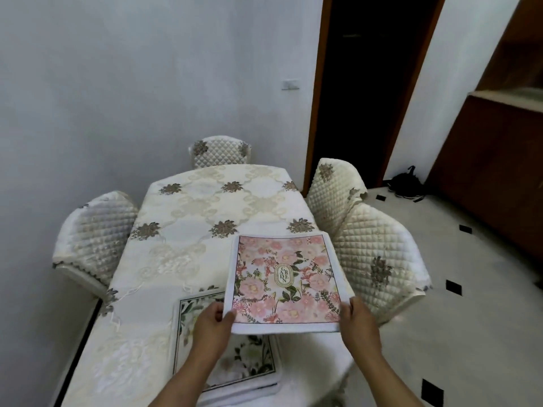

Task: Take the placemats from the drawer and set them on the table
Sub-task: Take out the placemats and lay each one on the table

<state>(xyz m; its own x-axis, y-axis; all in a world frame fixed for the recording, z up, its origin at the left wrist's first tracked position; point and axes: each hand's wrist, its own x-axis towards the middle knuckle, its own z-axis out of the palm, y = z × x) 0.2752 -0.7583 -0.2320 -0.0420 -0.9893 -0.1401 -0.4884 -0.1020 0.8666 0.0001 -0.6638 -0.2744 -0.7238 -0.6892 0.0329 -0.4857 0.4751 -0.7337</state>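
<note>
A pink floral placemat (283, 279) with a white border is held over the right side of the table (205, 218), its far edge near the tabletop. My left hand (212, 323) grips its near left corner and my right hand (359, 323) grips its near right corner. Below and partly under it, a small stack of placemats (252, 362) with a white and green flower print lies on the near end of the cream tablecloth. The drawer is out of view.
Quilted cream chairs ring the table: one at the far end (220, 151), one at the left (94, 233), two at the right (379, 257). A dark doorway (370, 83) and a wooden cabinet (499, 160) stand beyond, with dark shoes (407, 183) on the tiled floor.
</note>
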